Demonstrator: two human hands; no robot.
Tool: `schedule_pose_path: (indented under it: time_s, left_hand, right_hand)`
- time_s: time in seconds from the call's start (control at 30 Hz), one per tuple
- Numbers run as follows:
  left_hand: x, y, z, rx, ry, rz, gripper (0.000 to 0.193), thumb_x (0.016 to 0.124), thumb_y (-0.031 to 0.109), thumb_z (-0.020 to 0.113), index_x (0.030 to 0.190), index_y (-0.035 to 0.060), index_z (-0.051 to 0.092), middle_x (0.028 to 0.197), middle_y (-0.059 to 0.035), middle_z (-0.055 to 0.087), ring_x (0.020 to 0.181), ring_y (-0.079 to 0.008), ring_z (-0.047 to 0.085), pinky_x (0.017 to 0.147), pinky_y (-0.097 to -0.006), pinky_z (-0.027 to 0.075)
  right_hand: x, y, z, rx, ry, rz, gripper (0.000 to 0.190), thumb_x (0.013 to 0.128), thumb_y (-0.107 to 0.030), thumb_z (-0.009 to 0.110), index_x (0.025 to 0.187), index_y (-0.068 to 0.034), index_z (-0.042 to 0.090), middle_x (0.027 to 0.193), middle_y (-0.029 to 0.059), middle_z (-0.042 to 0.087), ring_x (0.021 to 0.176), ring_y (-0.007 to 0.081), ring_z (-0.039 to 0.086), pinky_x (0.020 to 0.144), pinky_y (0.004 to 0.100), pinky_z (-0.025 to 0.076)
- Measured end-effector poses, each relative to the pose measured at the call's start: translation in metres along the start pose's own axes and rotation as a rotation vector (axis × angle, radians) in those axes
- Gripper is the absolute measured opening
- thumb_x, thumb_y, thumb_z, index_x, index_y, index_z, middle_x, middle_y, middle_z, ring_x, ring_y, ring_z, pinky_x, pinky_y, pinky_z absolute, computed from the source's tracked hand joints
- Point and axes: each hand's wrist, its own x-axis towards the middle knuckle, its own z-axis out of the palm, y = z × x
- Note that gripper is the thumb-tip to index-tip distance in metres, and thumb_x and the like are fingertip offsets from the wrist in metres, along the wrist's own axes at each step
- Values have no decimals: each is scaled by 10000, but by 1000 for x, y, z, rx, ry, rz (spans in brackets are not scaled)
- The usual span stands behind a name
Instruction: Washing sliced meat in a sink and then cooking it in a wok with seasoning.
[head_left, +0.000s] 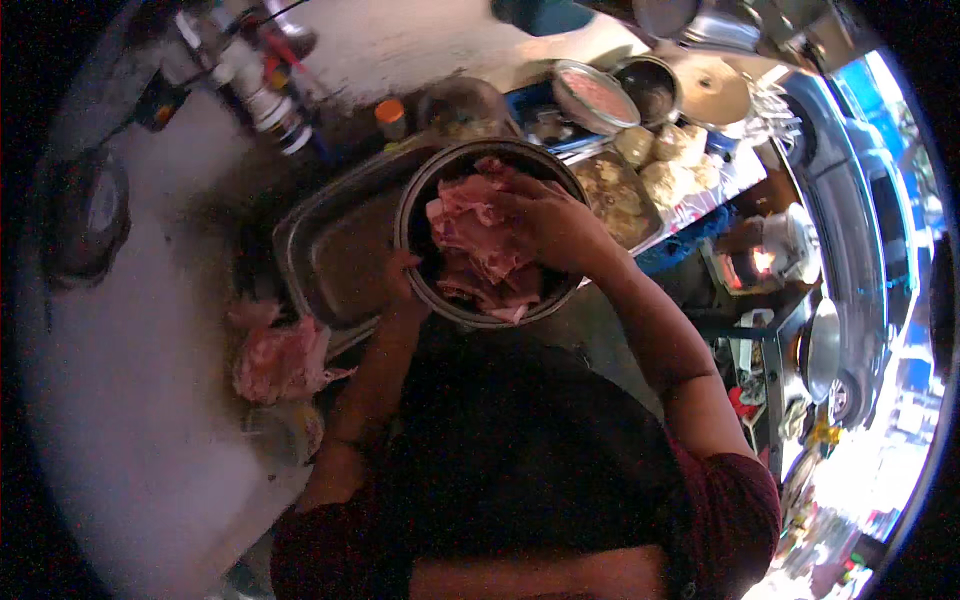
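A round dark metal pot with several slices of raw meat in it is in front of my body. My left hand grips the pot's near left rim. Over the right part of the pot, my right hand rests on the meat with its fingers spread and partly bent; whether it grips a slice cannot be told. Beneath and left of the pot lies a large rectangular metal basin. Another lump of raw meat lies to the left, beside the basin.
At the upper right stand a bowl of pinkish food, a dark pot, a round lid and a tray of food with pale wrapped lumps beside it. A jar with an orange cap stands behind the basin. A shiny pot is farther right.
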Motion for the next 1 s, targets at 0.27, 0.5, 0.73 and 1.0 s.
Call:
schedule_pose_path:
  time_s: [0.27, 0.5, 0.73, 1.0]
  left_hand:
    - [29, -125, 74, 111, -67, -29, 289, 821, 222, 569, 1059, 64, 616, 1018, -83, 654, 932, -267, 673, 865, -433, 577]
    - [19, -280, 196, 330, 4, -36, 68, 801, 146, 590, 830, 111, 541, 842, -15, 499, 807, -194, 591, 827, -357, 535]
    - [40, -440, 249, 502, -206, -171, 114, 789, 140, 557, 885, 77, 560, 861, -56, 558, 822, -219, 623, 782, -380, 566]
    - [26, -601, 340, 612, -482, -603, 57, 812, 166, 582, 802, 115, 559, 756, -30, 555, 599, -232, 584, 584, -423, 595]
  right_hand:
    - [-156, 38, -53, 237, 460, 577, 363, 818, -132, 748, 1180, -115, 733, 1204, 145, 688, 1087, 336, 673, 962, 408, 535]
    - [-354, 91, -117, 166, 592, 761, 239, 805, -69, 778, 1043, -56, 789, 987, 122, 757, 941, 250, 735, 793, 349, 578]
    - [-527, 126, -117, 162, 646, 913, 311, 879, -157, 758, 1162, -30, 736, 1189, 168, 727, 1111, 323, 708, 943, 397, 550]
    - [-695, 131, -103, -51, 676, 1300, 272, 907, -125, 660, 1158, -37, 718, 1120, 203, 717, 1087, 387, 675, 952, 443, 532]
